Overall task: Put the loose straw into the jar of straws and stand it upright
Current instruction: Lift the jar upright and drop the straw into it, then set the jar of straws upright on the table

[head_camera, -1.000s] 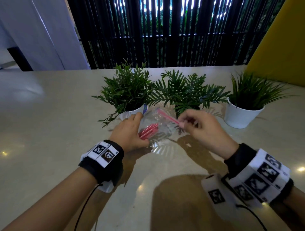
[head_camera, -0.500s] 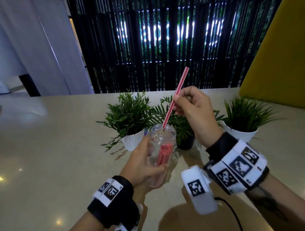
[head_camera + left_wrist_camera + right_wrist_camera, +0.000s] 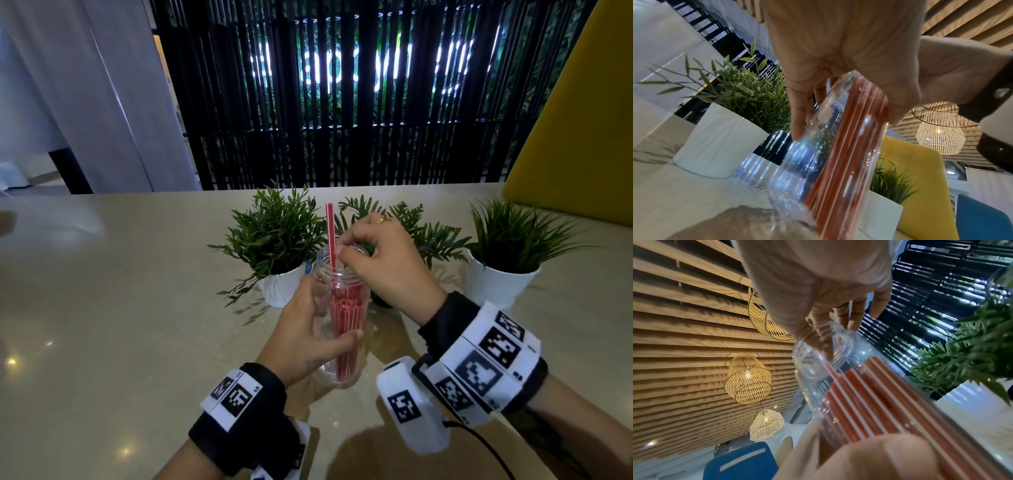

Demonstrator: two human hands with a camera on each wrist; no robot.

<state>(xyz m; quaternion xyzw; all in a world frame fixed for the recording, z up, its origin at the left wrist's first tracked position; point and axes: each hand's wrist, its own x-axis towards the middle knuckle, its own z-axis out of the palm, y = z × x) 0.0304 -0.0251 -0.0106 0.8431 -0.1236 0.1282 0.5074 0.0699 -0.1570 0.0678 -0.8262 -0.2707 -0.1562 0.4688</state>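
Observation:
The clear plastic jar [image 3: 322, 270] stands upright on the beige table [image 3: 137, 308], with a bundle of red-and-white straws [image 3: 346, 308] inside it. My left hand [image 3: 305, 329] grips the jar's body, thumb across the front. The loose straw [image 3: 330, 233] stands nearly vertical in the jar's mouth, its top well above the rim. My right hand [image 3: 340, 251] hovers over the mouth, thumb and forefinger pinching that straw just above the rim. In the left wrist view the jar [image 3: 818, 162] and straws [image 3: 849, 146] fill the middle. The right wrist view shows the jar's neck [image 3: 818, 369] below my fingers [image 3: 851, 318].
Two leafy plants in white pots [image 3: 281, 287] [image 3: 496, 284] and a third plant [image 3: 428, 236] stand close behind the jar. A yellow seat back [image 3: 575, 137] rises at the far right. A black slatted screen [image 3: 342, 102] lies beyond the table's far edge.
The jar went from lying tilted in my left hand to standing upright. My right hand has lowered the straw from high and slanted to nearly vertical, deeper into the jar.

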